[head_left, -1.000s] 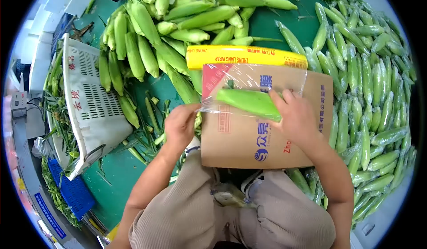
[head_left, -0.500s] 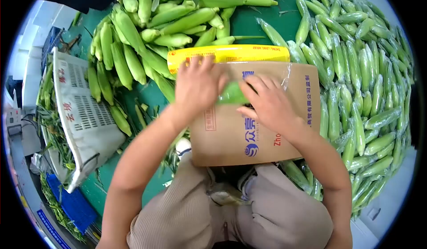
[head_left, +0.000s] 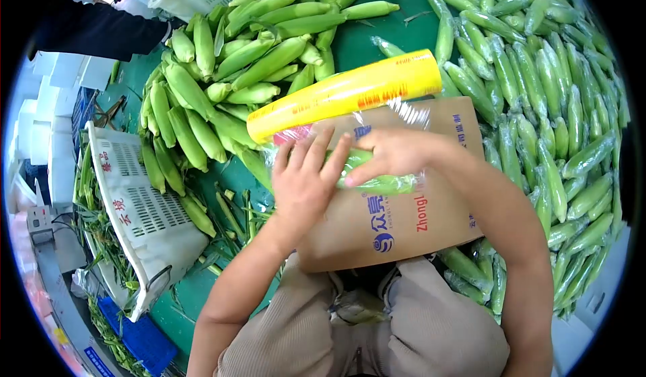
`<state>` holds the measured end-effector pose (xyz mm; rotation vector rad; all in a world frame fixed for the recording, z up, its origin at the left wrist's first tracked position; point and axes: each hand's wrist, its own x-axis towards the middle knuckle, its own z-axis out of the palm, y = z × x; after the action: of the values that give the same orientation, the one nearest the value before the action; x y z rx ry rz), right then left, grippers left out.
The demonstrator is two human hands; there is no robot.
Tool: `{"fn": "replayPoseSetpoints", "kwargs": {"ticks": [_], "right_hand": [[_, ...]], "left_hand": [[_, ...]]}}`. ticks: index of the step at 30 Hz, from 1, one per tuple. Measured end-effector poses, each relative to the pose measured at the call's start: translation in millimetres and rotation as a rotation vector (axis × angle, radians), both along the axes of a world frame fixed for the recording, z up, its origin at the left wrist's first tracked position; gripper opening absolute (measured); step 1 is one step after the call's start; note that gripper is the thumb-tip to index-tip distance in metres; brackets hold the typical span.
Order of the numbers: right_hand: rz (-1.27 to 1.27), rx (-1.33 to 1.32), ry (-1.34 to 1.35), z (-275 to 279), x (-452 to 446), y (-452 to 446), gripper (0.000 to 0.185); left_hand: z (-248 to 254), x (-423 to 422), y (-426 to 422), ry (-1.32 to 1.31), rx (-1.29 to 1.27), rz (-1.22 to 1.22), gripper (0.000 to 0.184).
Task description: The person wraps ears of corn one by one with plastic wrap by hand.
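An ear of corn (head_left: 385, 183) in green husk, with clear cling film about it, lies across a brown cardboard sheet (head_left: 336, 242) over my lap. My left hand (head_left: 306, 175) rests on the corn's left end and the film, fingers stretched out and slightly apart. From the right, my right hand (head_left: 393, 153) holds the corn, its thumb along the near side and its fingers partly hidden. A yellow roll of cling film (head_left: 343, 94) lies tilted just beyond both hands, and film stretches from it toward the corn.
Unwrapped corn (head_left: 269, 60) is heaped at the back left. Many film-wrapped ears (head_left: 531, 114) cover the right side. A white plastic crate (head_left: 145, 209) with husk scraps stands at the left, a blue tray (head_left: 138, 336) below it. Another person's dark-clothed limb (head_left: 94, 30) is at upper left.
The roll has swung from nearly level to tilted, its right end higher. The corn and both hands have moved nearer me, and film now stretches over the corn.
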<state>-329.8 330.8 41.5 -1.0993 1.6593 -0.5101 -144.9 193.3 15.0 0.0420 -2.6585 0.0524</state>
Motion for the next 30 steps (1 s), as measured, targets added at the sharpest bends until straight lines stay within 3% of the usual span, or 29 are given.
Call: {"fn": "replayPoseSetpoints", "kwargs": {"ticks": [1, 4, 5, 6, 8, 10, 15, 19, 21, 22, 24, 25, 27, 28, 29, 30], "right_hand": [[0.032, 0.037, 0.003, 18.1, 0.1, -0.7, 0.071], [0.104, -0.079, 0.382, 30.5, 0.4, -4.4, 0.055], [0.108, -0.387, 0.479, 10.5, -2.9, -9.4, 0.040], [0.042, -0.597, 0.388, -7.5, -1.4, -11.6, 0.036], [0.273, -0.674, 0.612, -41.4, -4.1, -26.4, 0.043], [0.325, -0.699, 0.699, -75.1, 4.4, -21.0, 0.047], [0.380, -0.659, 0.901, -78.4, 19.7, -10.4, 0.064], [0.381, -0.625, 0.880, -80.2, 18.6, -11.3, 0.068], [0.384, -0.587, 0.884, -79.4, 19.9, -12.4, 0.069], [0.356, -0.600, 0.864, -81.3, 20.2, -12.3, 0.068], [0.290, -0.604, 0.827, -86.3, 22.6, -10.5, 0.067], [0.271, -0.630, 0.845, -84.4, 26.8, -6.3, 0.062], [0.343, -0.367, 0.446, -60.0, 51.9, 11.5, 0.058], [0.289, -0.430, 0.039, -44.5, 73.0, 40.4, 0.060], [0.174, -0.274, 0.100, -7.4, 103.5, 73.7, 0.069], [0.285, -0.061, -0.259, 0.2, 110.2, 90.8, 0.082]], "left_hand": [[7.5, -1.7, -0.5, -0.051, 0.039, -0.030, 0.052], [26.3, -3.6, 0.2, -0.327, 0.251, -0.073, 0.045], [29.0, -4.5, -0.5, -0.490, 0.309, -0.040, 0.045], [34.5, -7.1, -2.2, -0.554, 0.391, -0.109, 0.045], [49.3, -14.5, 2.8, -0.821, 0.382, -0.039, 0.043], [43.2, -18.2, 0.1, -0.926, 0.520, -0.139, 0.046], [36.3, 2.4, 8.9, -1.056, 0.619, -0.189, 0.057], [35.1, 34.9, 23.7, -1.237, 1.029, -0.391, 0.062], [15.2, 75.1, 52.0, -1.610, 1.310, -0.625, 0.064], [4.7, 89.9, 66.2, -1.928, 1.450, -0.752, 0.065], [-19.5, 112.5, 59.4, -1.997, 2.001, -0.579, 0.066], [-37.3, 120.4, 60.6, -2.008, 2.050, -0.613, 0.071], [-33.3, 129.7, 59.4, -1.962, 1.871, -0.506, 0.075], [-29.7, 127.8, 58.3, -1.935, 1.764, -0.491, 0.078], [-19.5, 126.7, 57.1, -1.838, 1.566, -0.467, 0.087], [-22.4, 124.0, 52.9, -1.705, 1.442, -0.548, 0.087]]}}
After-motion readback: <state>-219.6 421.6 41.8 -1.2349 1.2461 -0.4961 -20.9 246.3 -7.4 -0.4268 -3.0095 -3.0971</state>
